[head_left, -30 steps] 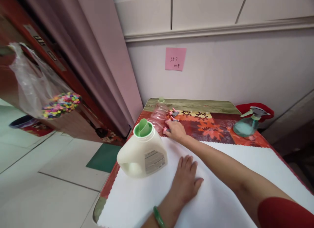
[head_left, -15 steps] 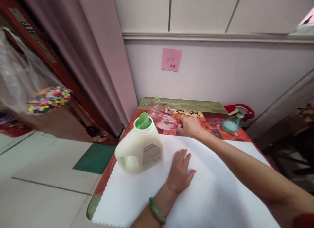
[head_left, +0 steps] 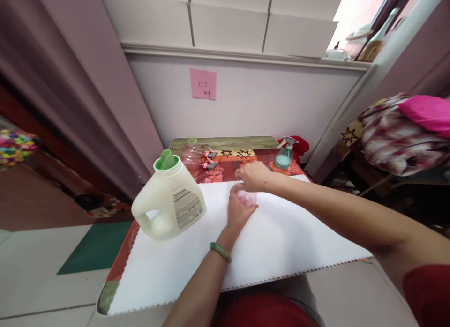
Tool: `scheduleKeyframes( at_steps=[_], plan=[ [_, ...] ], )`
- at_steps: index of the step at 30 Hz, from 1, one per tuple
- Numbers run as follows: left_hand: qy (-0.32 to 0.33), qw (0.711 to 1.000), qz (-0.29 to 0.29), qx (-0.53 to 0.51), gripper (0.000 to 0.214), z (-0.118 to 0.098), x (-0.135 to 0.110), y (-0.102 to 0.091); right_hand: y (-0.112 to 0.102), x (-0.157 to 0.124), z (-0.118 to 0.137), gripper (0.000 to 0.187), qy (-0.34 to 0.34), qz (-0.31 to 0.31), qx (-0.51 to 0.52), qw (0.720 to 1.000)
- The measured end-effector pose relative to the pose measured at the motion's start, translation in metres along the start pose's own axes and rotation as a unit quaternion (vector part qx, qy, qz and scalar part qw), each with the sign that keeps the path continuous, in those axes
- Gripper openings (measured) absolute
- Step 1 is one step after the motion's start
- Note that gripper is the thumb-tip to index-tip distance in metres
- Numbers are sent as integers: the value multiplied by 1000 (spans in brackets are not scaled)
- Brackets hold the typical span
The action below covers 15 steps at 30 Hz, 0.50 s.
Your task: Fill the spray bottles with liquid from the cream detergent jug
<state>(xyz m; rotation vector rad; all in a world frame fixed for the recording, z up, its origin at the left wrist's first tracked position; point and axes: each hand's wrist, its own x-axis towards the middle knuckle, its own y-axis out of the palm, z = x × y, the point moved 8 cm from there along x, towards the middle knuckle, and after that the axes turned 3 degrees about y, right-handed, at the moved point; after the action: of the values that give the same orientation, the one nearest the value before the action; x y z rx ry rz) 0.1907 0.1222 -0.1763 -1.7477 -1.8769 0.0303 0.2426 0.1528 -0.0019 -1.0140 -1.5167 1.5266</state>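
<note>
1. Bottle (head_left: 250, 197), clear with a pink tint: between the two hands, over the middle of the white sheet's (head_left: 281, 238) far edge, on the table (head_left: 227, 171). Mostly covered by fingers; cannot tell whether its base touches the sheet.
2. Left hand (head_left: 238, 212): curled around the bottle's side, thumb on the near side, fingers beyond; holding it. Green bangle (head_left: 221, 252) on this wrist.
3. Right hand (head_left: 253, 175): just above the left, at the bottle's top, fingers bent and drawn together. Fingertips partly hidden; cannot tell what, if anything, they pinch.
4. White jug (head_left: 168, 203): upright on the sheet, near the table's left edge, grey label (head_left: 189, 207) facing the hands, green insert (head_left: 167, 159) in its mouth.
5. Second clear bottle (head_left: 192, 154): near the table's far left corner, beyond the jug.
6. Spray heads (head_left: 211, 165), pink and grey, two: beside that bottle, toward the table's middle.
7. Teal spray bottle (head_left: 283, 157): upright near the far right corner; red item (head_left: 300, 145) behind it.
8. Pink note (head_left: 203, 84): on the wall beyond the far edge, handwritten, "357" legible.
</note>
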Motion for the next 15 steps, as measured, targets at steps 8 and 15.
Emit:
scheduleKeyframes(
  at_steps=[8,15],
  plan=[
    [-54,997,-36,-30,91,21,1,-14,37,-83,-104,37,196,-369,473,775],
    [-38,998,-20,-48,84,16,1,-10,108,-61,-37,46,182,-255,488,815]
  ],
)
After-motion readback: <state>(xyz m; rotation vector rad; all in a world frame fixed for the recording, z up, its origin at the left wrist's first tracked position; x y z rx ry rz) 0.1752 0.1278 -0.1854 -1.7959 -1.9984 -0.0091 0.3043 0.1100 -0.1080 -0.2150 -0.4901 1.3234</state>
